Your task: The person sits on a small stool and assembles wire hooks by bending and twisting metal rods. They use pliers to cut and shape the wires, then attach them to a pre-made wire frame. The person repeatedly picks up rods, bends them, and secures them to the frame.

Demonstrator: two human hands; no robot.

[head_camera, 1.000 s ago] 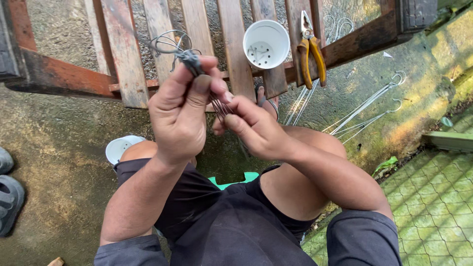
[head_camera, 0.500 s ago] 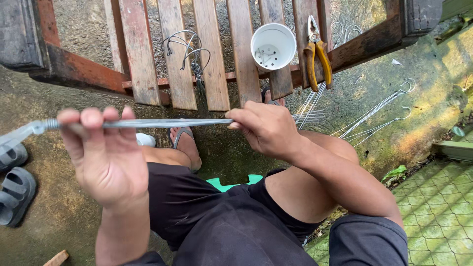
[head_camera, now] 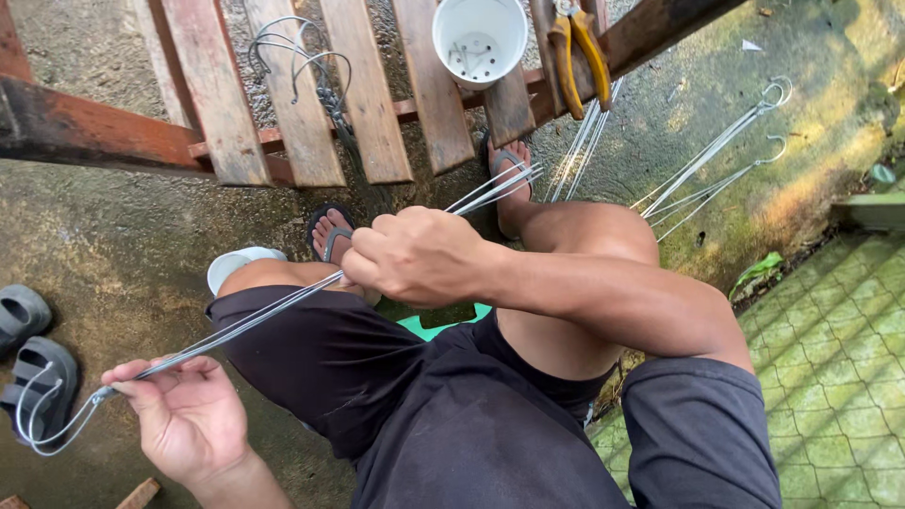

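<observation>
Grey steel wire, one bundle of several thin strands, runs in a straight slant between both hands. Strand count cannot be told; at least three tips fan out past the right hand.

Left hand: low and out to the side, palm up, fingers curled loosely, thumb and forefinger pinching the bundle just where it twists into a hooked loop. The loop hangs beyond the fingertips, away from the body.

Right hand: closed in a fist around the same bundle, knuckles up, over the knees. Free wire ends poke out ahead of the fist toward the pallet.

Ahead of the right hand: wooden slatted pallet; on it one white plastic cup, one pair of yellow-handled pliers, one clump of finished wire hooks.

Right of the right hand, on the concrete: two more long wire bundles with looped ends.

Beyond the left hand: two grey sandals.
</observation>
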